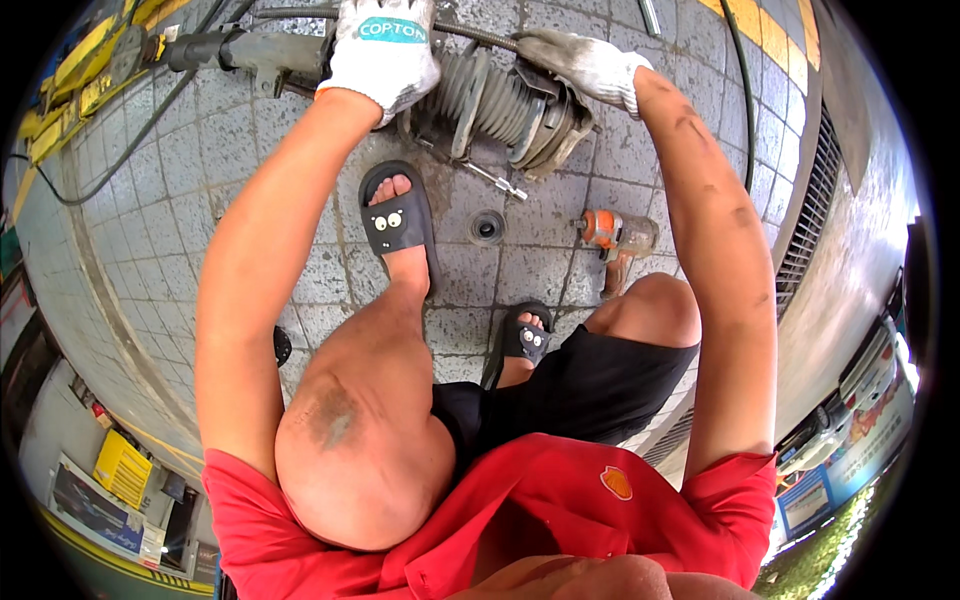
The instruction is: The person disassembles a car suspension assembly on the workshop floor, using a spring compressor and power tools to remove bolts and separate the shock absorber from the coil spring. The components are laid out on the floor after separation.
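Note:
A strut with a coil spring [490, 105] lies on the tiled floor, its grey damper tube [245, 50] pointing left. Along its far side runs a long threaded rod [470, 35]. My left hand [385, 55], in a white knitted glove, is closed over this rod beside the left end of the spring; its fingertips are hidden at the upper edge. My right hand [580, 65], in a dirty glove, has its fingers together at the rod's right end, above the spring's seat. A slim metal bar with a socket end [495, 180] sticks out from beneath the spring toward me.
An orange and grey impact wrench [615, 232] lies by my right knee. A small round ring-shaped part [487, 227] rests between it and my sandalled foot [395, 220]. Yellow equipment [95, 75] stands far left with a black hose. A drain grate [810, 200] runs along the right.

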### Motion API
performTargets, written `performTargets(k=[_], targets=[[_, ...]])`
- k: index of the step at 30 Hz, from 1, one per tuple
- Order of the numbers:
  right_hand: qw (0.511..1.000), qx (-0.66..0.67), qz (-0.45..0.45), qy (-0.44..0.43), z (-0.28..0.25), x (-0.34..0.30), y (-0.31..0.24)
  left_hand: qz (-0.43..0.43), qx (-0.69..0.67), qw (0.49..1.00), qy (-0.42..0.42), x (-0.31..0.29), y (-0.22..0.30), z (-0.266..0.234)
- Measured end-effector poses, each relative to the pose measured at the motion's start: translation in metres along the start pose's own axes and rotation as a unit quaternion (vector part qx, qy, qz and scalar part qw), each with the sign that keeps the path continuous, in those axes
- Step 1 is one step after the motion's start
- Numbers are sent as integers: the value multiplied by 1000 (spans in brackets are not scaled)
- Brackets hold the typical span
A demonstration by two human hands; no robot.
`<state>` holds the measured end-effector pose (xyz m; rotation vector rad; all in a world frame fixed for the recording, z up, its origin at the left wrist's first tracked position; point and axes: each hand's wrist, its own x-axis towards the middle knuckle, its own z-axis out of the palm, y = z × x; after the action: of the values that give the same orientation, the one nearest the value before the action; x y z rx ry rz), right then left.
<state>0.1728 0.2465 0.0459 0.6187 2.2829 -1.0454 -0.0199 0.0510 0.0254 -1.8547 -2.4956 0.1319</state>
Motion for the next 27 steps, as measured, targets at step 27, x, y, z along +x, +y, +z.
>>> performTargets(k=[27], targets=[[975, 81, 19, 206, -29, -70, 68, 60, -17, 998, -30, 7, -6, 11]])
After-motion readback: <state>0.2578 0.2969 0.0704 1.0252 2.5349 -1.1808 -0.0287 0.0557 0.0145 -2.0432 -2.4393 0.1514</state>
